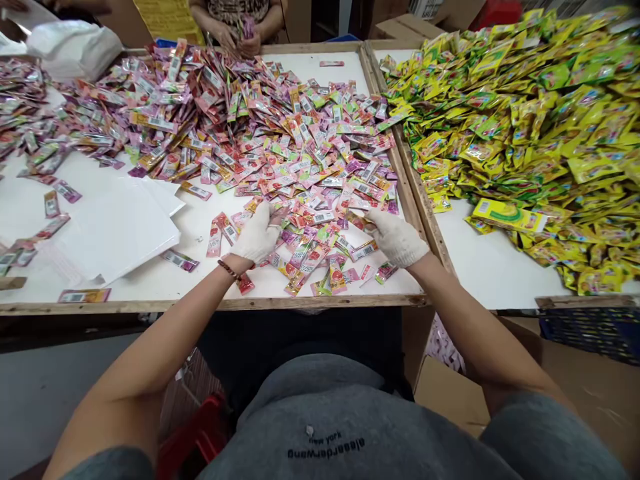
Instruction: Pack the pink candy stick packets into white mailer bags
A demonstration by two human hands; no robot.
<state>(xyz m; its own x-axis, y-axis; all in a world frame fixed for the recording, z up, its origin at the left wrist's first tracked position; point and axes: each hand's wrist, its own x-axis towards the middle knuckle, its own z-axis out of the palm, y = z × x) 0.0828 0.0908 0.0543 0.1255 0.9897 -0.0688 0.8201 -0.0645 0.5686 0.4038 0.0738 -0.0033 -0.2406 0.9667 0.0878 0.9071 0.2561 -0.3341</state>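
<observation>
Both hands wear whitish gloves with bare fingertips and rest at the near part of a pile of small pink, red and purple packets (323, 217). My left hand (257, 233) lies at the left side of the loose packets, fingers pointing inward and apart, with nothing clearly held. On the right side, my right hand (397, 237) has its fingertips over packets near the wooden divider; whether it grips one cannot be made out. Several packets lie between the two hands, barcodes and fruit pictures showing. A beaded bracelet circles my left wrist.
White sheets (125, 227) lie on the table at left. A wooden divider (417, 193) separates a large heap of yellow packets (520, 127) at right. Across the table, another person's hands (240, 41) hold packets. A white plastic bag (75, 50) sits back left.
</observation>
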